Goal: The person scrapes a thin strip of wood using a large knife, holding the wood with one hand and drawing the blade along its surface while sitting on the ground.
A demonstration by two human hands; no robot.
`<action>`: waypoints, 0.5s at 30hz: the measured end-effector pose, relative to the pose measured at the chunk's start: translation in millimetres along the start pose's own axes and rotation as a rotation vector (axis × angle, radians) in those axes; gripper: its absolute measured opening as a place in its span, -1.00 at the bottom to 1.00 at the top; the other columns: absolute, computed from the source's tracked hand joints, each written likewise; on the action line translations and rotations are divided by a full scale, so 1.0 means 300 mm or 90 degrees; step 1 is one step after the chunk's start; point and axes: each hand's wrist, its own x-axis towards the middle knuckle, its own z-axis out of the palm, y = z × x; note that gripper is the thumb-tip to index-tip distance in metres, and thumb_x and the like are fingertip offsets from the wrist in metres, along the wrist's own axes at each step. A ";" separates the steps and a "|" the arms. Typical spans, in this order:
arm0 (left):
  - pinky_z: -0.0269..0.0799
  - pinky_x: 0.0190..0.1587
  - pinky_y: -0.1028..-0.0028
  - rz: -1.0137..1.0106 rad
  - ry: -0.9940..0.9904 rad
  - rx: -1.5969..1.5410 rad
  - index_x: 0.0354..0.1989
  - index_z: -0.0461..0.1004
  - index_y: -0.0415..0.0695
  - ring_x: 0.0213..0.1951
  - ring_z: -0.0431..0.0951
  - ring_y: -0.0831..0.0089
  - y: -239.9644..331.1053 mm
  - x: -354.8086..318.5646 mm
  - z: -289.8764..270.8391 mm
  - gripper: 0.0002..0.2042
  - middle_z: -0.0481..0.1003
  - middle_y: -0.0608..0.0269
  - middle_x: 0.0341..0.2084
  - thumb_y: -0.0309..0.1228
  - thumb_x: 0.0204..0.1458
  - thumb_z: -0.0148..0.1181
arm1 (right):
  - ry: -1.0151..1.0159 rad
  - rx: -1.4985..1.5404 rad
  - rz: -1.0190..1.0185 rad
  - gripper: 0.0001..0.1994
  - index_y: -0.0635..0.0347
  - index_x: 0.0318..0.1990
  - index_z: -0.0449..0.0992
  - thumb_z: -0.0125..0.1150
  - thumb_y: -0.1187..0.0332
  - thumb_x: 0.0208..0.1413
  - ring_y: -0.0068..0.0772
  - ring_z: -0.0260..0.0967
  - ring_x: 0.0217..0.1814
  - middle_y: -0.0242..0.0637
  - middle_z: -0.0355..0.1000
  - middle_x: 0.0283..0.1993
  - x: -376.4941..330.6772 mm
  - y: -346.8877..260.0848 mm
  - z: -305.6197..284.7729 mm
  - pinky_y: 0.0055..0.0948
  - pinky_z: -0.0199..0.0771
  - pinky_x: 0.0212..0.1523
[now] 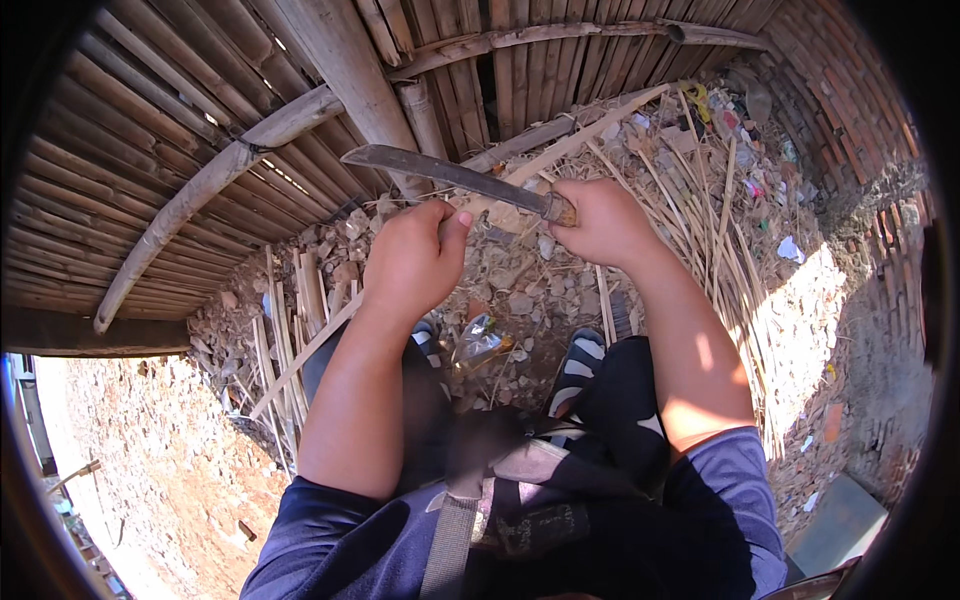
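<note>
Gripping a long curved knife [455,175] by its handle, right hand [600,222] fingers curled tight, left hand [408,262] fingers closed around a thin bamboo strip [305,352], rubble below.

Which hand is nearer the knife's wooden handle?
Right. The right hand grips the knife's wooden handle; the left hand holds a bamboo strip under the blade.

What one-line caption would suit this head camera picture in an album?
Right hand grips a long knife over a thin bamboo strip held by the left hand, above rubble and split bamboo.
</note>
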 end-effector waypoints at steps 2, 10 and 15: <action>0.51 -0.18 0.07 0.001 0.001 -0.012 -0.16 0.63 -0.24 -0.29 0.65 -0.12 0.007 -0.001 -0.006 -0.70 0.61 -0.15 -0.42 -0.20 0.26 0.21 | -0.040 0.081 0.022 -0.59 0.20 -0.03 0.60 0.40 0.13 0.06 0.16 0.57 -0.11 0.07 0.59 -0.23 0.001 0.016 -0.013 -0.01 0.54 -0.09; 0.51 -0.19 0.08 -0.034 -0.018 -0.011 -0.16 0.63 -0.24 -0.30 0.65 -0.11 0.023 0.005 -0.012 -0.69 0.61 -0.13 -0.43 -0.19 0.27 0.21 | 0.061 0.168 0.189 -0.57 0.22 0.01 0.60 0.41 0.13 0.06 0.11 0.59 -0.10 0.07 0.59 -0.24 0.020 0.166 -0.010 -0.05 0.54 -0.03; 0.52 -0.21 0.08 -0.010 -0.002 0.008 -0.17 0.63 -0.23 -0.31 0.65 -0.12 0.014 0.004 -0.001 -0.70 0.61 -0.13 -0.43 -0.19 0.26 0.22 | 0.037 0.178 0.137 -0.59 0.19 -0.01 0.60 0.41 0.13 0.06 0.14 0.57 -0.05 0.08 0.59 -0.19 0.009 0.081 0.011 -0.04 0.54 0.00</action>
